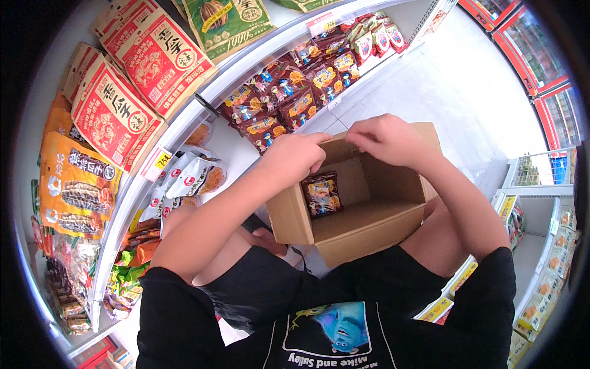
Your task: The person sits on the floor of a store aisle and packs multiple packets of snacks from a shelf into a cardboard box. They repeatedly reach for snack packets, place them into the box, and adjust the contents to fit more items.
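An opened cardboard box (368, 226) stands tilted in front of me, between my knees. One dark red snack packet (322, 194) lies inside it at the left. My left hand (295, 154) is at the box's far left edge, its index finger reaching along the rim. My right hand (385, 138) is over the far rim with its fingers bent down; whether it grips the cardboard cannot be made out. Similar dark red snack packets (297, 108) lie in rows on the low shelf just beyond my left hand.
Large red-and-tan seed bags (117, 113) stand on the upper shelf at left, above white snack bags (198, 180). Red-and-white packets (380, 39) lie at the low shelf's far end. Red-framed glass coolers (530, 50) are at upper right, and another stocked shelf (537, 276) is at right.
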A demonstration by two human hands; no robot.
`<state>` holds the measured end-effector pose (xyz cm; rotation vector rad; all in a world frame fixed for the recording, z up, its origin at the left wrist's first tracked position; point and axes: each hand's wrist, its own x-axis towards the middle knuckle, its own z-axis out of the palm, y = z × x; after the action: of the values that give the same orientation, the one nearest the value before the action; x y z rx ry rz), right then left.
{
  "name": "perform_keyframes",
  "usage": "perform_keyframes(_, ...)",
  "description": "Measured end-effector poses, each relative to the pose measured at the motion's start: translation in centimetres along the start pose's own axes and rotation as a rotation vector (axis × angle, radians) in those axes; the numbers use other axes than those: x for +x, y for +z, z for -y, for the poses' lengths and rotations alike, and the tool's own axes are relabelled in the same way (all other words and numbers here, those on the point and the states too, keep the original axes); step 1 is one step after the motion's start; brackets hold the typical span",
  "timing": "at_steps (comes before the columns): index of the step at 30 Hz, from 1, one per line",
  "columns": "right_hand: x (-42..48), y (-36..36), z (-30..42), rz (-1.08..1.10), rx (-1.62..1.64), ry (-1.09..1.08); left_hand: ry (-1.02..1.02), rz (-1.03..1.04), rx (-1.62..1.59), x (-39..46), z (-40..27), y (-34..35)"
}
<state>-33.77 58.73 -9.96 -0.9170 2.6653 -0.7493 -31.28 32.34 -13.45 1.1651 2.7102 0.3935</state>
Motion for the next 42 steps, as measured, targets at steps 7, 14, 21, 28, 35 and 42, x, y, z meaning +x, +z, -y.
perform_keyframes(7,1.2,1.5,-1.6,-0.017,0.478,0.379,-0.278,-0.216,-0.377,1.1,-0.6,-1.4)
perform_keyframes(14,2.3,3.0,-2.2,-0.024,0.710,0.404,-0.635,-0.497,-0.784,4.7,7.4,-1.1)
perform_keyframes(21,2.0,1.2,-0.8,-0.015,0.658,0.409,-1.171,-0.708,-1.011,5.0,18.0,0.7)
perform_keyframes(28,1.5,0.5,-2.5,-0.044,0.731,0.427,-1.299,-0.557,-0.955,5.8,22.5,4.5)
perform_keyframes(35,2.9,0.5,-1.2,-0.046,0.752,0.358,-1.200,-0.521,-0.619,2.4,27.4,7.3)
perform_keyframes(42,2.7,0.0,-2.6,-0.085,0.780,0.398,-0.989,-0.674,-0.651,5.1,19.4,4.5)
